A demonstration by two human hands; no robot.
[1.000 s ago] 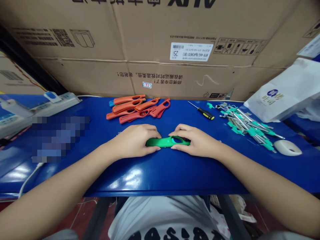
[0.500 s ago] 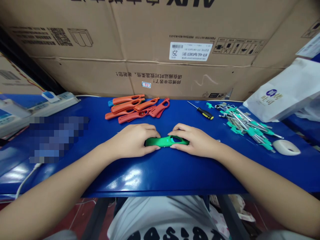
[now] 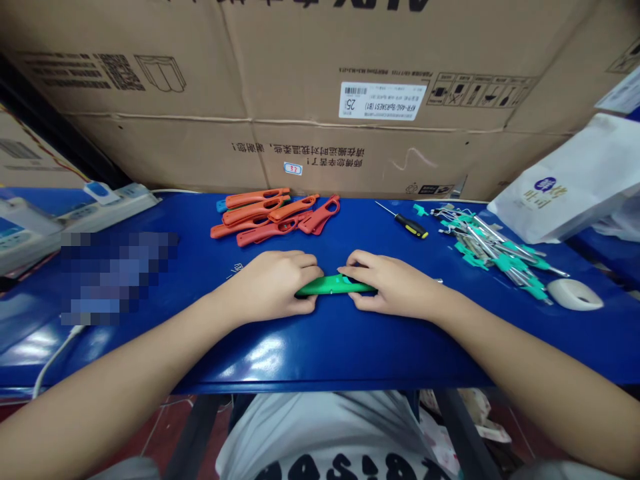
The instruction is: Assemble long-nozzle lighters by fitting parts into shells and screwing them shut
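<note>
A green long-nosed lighter casing (image 3: 331, 285) lies sideways between my hands, just above or on the blue table. My left hand (image 3: 277, 285) grips its left end, thumb on the near side and fingers on the far side. At the right end, my right hand (image 3: 395, 285) pinches the part around the handle opening, fingers curled over it. Both ends of the casing are partly hidden by my fingers. Small metal bits (image 3: 235, 269), perhaps screws, lie just beyond my left wrist. Another small shiny piece (image 3: 439, 281) pokes out beside my right wrist.
Orange and red lighter casings (image 3: 265, 217) are piled at the back. Right of them lies a screwdriver (image 3: 409, 225), then metal lighter tubes with green parts (image 3: 500, 253), a white oval object (image 3: 575, 294) and a white bag (image 3: 555, 180). A power strip (image 3: 115, 213) sits left; a large carton (image 3: 200, 147) stands behind.
The green casing has rolled, so its handle opening looks narrower. My left hand has shifted slightly right and toward me, uncovering the small metal bits. My right fingers have adjusted their grip.
</note>
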